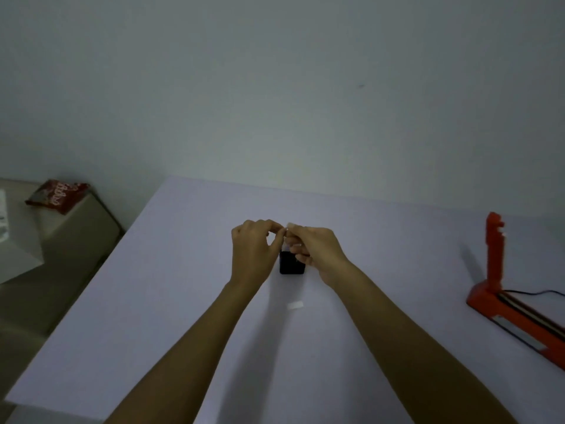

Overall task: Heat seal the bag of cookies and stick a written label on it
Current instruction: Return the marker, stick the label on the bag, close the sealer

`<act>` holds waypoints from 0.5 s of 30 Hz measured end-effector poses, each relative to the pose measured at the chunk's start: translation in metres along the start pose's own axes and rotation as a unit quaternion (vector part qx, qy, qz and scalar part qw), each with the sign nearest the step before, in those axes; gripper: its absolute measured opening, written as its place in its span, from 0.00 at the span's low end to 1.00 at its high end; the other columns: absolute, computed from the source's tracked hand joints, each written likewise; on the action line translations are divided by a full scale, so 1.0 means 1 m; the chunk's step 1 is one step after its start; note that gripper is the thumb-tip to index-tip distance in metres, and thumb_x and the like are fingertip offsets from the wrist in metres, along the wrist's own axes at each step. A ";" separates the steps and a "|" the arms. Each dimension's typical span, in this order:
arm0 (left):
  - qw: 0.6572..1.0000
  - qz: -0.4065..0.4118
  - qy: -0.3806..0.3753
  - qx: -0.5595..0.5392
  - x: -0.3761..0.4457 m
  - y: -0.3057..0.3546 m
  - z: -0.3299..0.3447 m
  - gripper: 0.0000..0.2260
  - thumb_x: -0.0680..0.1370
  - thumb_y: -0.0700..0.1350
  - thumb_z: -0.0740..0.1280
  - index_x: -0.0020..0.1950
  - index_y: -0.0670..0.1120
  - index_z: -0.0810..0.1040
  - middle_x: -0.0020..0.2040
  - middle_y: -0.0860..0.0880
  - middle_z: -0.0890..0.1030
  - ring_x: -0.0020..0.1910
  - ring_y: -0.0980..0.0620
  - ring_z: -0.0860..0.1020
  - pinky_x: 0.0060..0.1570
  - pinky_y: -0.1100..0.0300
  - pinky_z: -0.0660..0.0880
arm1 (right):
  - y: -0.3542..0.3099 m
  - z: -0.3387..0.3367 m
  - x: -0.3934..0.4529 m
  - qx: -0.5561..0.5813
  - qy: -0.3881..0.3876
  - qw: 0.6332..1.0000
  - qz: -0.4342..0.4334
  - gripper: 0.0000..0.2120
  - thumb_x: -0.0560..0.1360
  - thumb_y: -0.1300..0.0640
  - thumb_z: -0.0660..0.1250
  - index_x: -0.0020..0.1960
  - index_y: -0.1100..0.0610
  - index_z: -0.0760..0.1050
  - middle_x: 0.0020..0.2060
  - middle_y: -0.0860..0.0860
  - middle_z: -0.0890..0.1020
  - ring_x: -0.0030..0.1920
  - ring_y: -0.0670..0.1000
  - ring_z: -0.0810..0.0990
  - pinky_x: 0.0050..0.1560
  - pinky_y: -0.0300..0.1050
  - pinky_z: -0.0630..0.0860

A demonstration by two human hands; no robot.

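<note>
Both my hands meet above the middle of the pale table (183, 332). My left hand (250, 249) and my right hand (315, 249) pinch the clear top edge of a small bag of dark cookies (292, 264) that stands upright between them. Only the bag's dark lower part shows below my fingers. A small white label (295, 305) lies flat on the table just in front of the bag. The orange heat sealer (513, 313) sits at the right edge with its arm raised upright and a black cord trailing right.
A red snack packet (58, 195) lies on a beige surface beyond the table's left edge, next to a white box (15, 255). A plain wall rises behind the table.
</note>
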State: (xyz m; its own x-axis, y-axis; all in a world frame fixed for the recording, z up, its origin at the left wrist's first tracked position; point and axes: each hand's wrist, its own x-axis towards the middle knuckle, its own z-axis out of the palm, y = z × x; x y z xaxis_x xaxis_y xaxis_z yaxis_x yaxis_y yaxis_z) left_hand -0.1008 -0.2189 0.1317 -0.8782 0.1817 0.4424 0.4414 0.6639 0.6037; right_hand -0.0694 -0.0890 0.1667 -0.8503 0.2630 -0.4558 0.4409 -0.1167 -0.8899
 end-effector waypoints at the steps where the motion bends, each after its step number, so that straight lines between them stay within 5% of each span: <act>1: 1.000 0.019 0.001 0.007 0.001 0.005 0.000 0.06 0.77 0.50 0.67 0.46 0.50 0.82 0.42 0.55 0.84 0.42 0.54 0.78 0.53 0.59 0.62 | -0.003 -0.002 -0.003 0.007 0.004 1.000 -0.006 0.12 0.73 0.50 0.70 0.47 0.59 0.83 0.40 0.52 0.85 0.38 0.48 0.81 0.44 0.41 0.79; 8: 0.994 0.107 -0.019 -0.033 0.000 0.039 0.005 0.10 0.76 0.49 0.62 0.48 0.49 0.82 0.44 0.54 0.84 0.45 0.53 0.78 0.53 0.57 0.64 | -0.007 -0.037 -0.018 0.052 0.034 0.998 -0.031 0.10 0.75 0.53 0.69 0.50 0.60 0.82 0.43 0.53 0.86 0.42 0.49 0.82 0.42 0.40 0.77; 12: 0.987 0.003 -0.039 -0.154 0.000 0.057 0.025 0.05 0.77 0.44 0.65 0.49 0.47 0.81 0.45 0.53 0.83 0.45 0.55 0.77 0.49 0.60 0.72 | -0.002 -0.071 -0.022 0.039 0.072 0.996 -0.043 0.09 0.75 0.54 0.68 0.49 0.60 0.82 0.41 0.52 0.85 0.40 0.48 0.81 0.44 0.40 0.77; 15: 0.968 -0.080 -0.084 -0.223 0.002 0.069 0.043 0.05 0.77 0.45 0.67 0.51 0.48 0.81 0.45 0.54 0.82 0.45 0.58 0.78 0.41 0.73 0.72 | 0.003 -0.099 -0.023 0.026 0.092 0.994 -0.048 0.08 0.75 0.55 0.68 0.47 0.59 0.82 0.39 0.52 0.85 0.38 0.47 0.81 0.43 0.40 0.77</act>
State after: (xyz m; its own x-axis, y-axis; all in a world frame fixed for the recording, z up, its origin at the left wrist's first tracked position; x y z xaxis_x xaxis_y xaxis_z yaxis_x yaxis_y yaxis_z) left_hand -0.0800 -0.1417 0.1460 -0.9429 0.2434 0.2275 0.2997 0.3214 0.8983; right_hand -0.0200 -0.0010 0.1759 -0.8184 0.4463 -0.3621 0.3409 -0.1304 -0.9310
